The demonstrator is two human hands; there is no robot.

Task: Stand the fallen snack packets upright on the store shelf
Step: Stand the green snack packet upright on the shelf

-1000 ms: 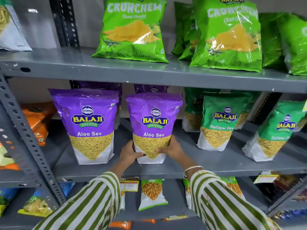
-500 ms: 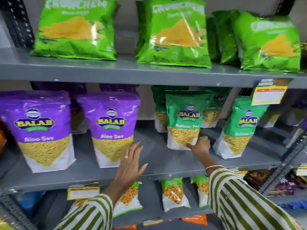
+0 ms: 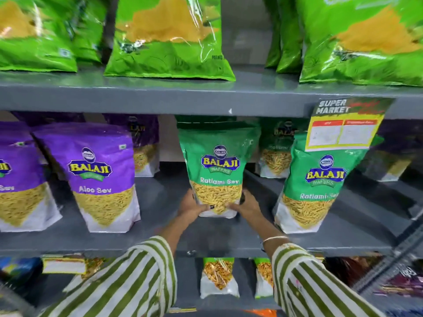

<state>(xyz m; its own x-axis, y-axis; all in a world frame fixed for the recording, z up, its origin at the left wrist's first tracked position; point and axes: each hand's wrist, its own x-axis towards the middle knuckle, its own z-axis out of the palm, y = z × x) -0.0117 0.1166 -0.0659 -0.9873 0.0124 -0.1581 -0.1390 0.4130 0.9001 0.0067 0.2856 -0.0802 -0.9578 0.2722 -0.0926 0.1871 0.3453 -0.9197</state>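
Two hands on one bag here: the left hand (image 3: 193, 208) and the right hand (image 3: 246, 205) are both wrapped around the bottom corners of a green Ratlami Sev packet (image 3: 217, 170), fingers curling onto the front of it. That packet sits on the middle shelf (image 3: 160, 232), pretty much upright, base touching the grey surface near the front edge. Just to its right is a second green Ratlami Sev packet (image 3: 315, 186), leaning a bit to the left, with a yellow supermarket price tag (image 3: 343, 129) hanging off the shelf above and covering its top. More green bags stand further back behind both, kinda dark and hard to read. On the left side are the purple Aloo Sev packets (image 3: 100, 175), standing well apart from the hands. Top shelf has big bright green chip bags (image 3: 169, 37) lined up along the edge. Both arms come up from below in green and white striped sleeves (image 3: 137, 277), and there's a thin bangle (image 3: 274, 238) on the right wrist. Lower shelf shows a couple smaller packets (image 3: 218, 276), blurry.
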